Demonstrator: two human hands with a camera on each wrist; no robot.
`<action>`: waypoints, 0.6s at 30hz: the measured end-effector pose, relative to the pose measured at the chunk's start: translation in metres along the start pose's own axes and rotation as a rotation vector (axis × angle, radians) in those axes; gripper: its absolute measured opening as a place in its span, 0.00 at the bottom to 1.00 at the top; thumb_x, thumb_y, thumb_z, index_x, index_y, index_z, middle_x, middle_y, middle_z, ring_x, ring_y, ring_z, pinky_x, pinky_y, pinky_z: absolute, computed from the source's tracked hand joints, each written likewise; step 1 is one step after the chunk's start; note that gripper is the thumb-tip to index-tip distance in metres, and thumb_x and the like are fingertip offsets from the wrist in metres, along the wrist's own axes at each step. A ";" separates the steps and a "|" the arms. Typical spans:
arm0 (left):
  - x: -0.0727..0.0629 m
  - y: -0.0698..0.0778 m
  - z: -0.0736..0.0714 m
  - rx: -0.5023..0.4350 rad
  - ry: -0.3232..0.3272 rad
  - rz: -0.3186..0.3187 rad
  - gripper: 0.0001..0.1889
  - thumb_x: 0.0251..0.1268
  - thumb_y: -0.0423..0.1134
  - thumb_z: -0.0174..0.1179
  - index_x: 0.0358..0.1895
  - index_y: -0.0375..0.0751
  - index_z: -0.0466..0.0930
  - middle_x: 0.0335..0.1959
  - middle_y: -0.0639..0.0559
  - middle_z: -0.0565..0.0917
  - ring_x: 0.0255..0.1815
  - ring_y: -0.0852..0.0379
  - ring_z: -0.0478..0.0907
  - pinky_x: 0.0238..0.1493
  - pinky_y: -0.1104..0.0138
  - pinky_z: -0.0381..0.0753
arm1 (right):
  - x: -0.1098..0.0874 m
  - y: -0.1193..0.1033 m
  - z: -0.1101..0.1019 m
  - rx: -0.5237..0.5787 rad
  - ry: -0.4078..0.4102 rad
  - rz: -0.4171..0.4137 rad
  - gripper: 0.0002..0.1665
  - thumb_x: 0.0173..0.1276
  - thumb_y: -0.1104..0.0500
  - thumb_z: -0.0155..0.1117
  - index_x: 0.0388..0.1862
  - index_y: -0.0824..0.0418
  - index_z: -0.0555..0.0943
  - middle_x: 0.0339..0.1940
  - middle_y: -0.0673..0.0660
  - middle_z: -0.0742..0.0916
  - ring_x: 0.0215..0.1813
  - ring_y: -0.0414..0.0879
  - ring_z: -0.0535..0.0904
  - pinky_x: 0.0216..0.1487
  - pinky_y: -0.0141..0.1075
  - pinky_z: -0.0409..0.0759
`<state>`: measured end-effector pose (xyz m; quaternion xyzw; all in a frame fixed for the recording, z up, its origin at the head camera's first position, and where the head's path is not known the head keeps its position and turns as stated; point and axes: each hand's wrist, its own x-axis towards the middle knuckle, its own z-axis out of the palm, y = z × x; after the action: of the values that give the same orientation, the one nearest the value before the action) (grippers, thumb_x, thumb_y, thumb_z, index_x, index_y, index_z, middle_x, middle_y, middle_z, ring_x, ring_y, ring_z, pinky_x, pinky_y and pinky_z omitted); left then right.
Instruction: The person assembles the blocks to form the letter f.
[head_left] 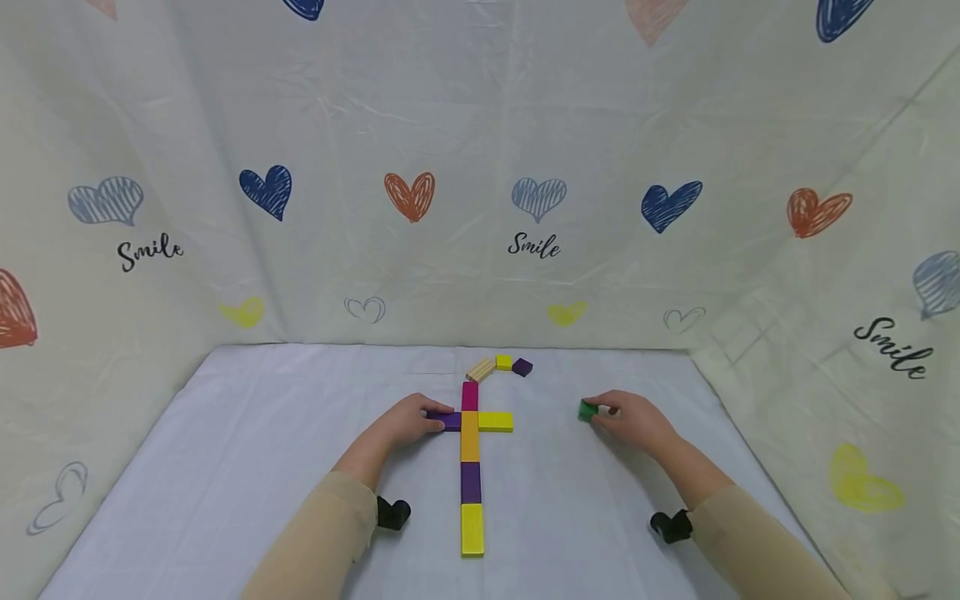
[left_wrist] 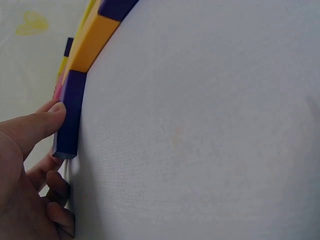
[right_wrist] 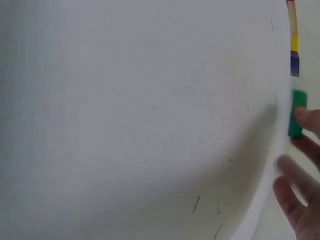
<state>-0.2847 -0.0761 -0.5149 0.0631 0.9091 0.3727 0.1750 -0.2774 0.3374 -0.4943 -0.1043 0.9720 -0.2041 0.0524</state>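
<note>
My left hand (head_left: 408, 419) pinches a purple block (head_left: 452, 422), thumb on one side as the left wrist view shows. That block butts against an orange block (head_left: 469, 437) in a cross-shaped layout. Opposite it lies a yellow block (head_left: 496, 422); a magenta block (head_left: 470, 396) sits above the orange one. Below run another purple block (head_left: 470, 483) and a long yellow block (head_left: 472, 531). Off to the right, my right hand (head_left: 633, 419) holds a green block (head_left: 587, 410) between thumb and fingers. In the right wrist view the green block (right_wrist: 297, 120) appears at the right edge.
Behind the cross lie a bare-wood piece (head_left: 481, 370) with lengthwise lines, a small yellow block (head_left: 504, 362) and a dark purple block (head_left: 522, 367). A white cloth (head_left: 247, 467) covers the table; a heart-printed curtain (head_left: 465, 275) hangs behind and at both sides.
</note>
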 end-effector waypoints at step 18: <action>0.002 0.000 -0.001 0.019 0.000 0.009 0.14 0.68 0.41 0.63 0.54 0.63 0.86 0.58 0.48 0.78 0.63 0.45 0.71 0.67 0.46 0.68 | 0.038 -0.039 0.006 0.011 -0.049 -0.040 0.20 0.70 0.60 0.65 0.61 0.54 0.82 0.59 0.57 0.84 0.51 0.52 0.79 0.55 0.50 0.79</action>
<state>-0.2869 -0.0758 -0.5147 0.0689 0.9123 0.3648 0.1727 -0.3065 0.2913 -0.4864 -0.1281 0.9670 -0.2081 0.0725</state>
